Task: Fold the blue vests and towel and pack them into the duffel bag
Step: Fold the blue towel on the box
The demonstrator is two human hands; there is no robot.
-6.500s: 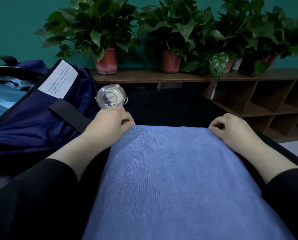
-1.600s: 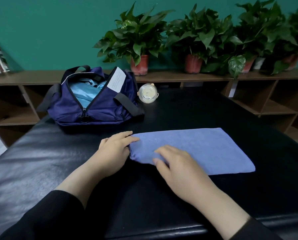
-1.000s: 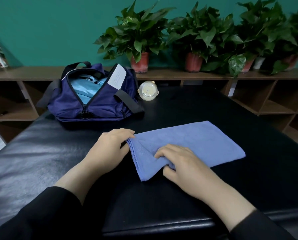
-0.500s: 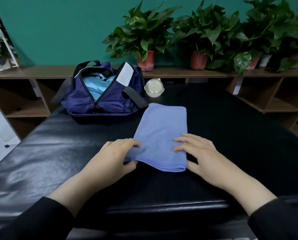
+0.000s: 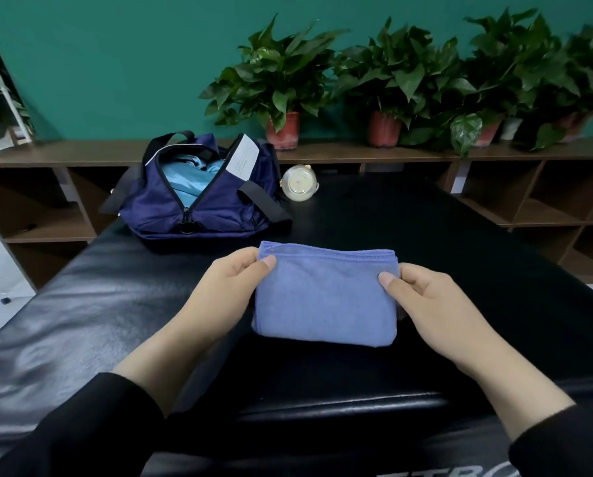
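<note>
The blue towel (image 5: 324, 297) lies folded into a small thick rectangle on the black padded table (image 5: 443, 253), right in front of me. My left hand (image 5: 226, 287) pinches its far left corner, thumb on top. My right hand (image 5: 425, 301) pinches its far right corner in the same way. Behind the towel, at the table's far left, stands the navy duffel bag (image 5: 198, 201) with its zip open. Light blue vest fabric (image 5: 191, 173) shows inside the opening.
A round clear container (image 5: 299, 184) sits on the table just right of the bag. Low wooden shelving (image 5: 529, 201) runs behind and beside the table, with several potted plants (image 5: 281, 94) on top against a green wall.
The long towel strip has been folded in half again, its near end brought onto the far end. Both hands now pinch the far corners instead of the near end.
</note>
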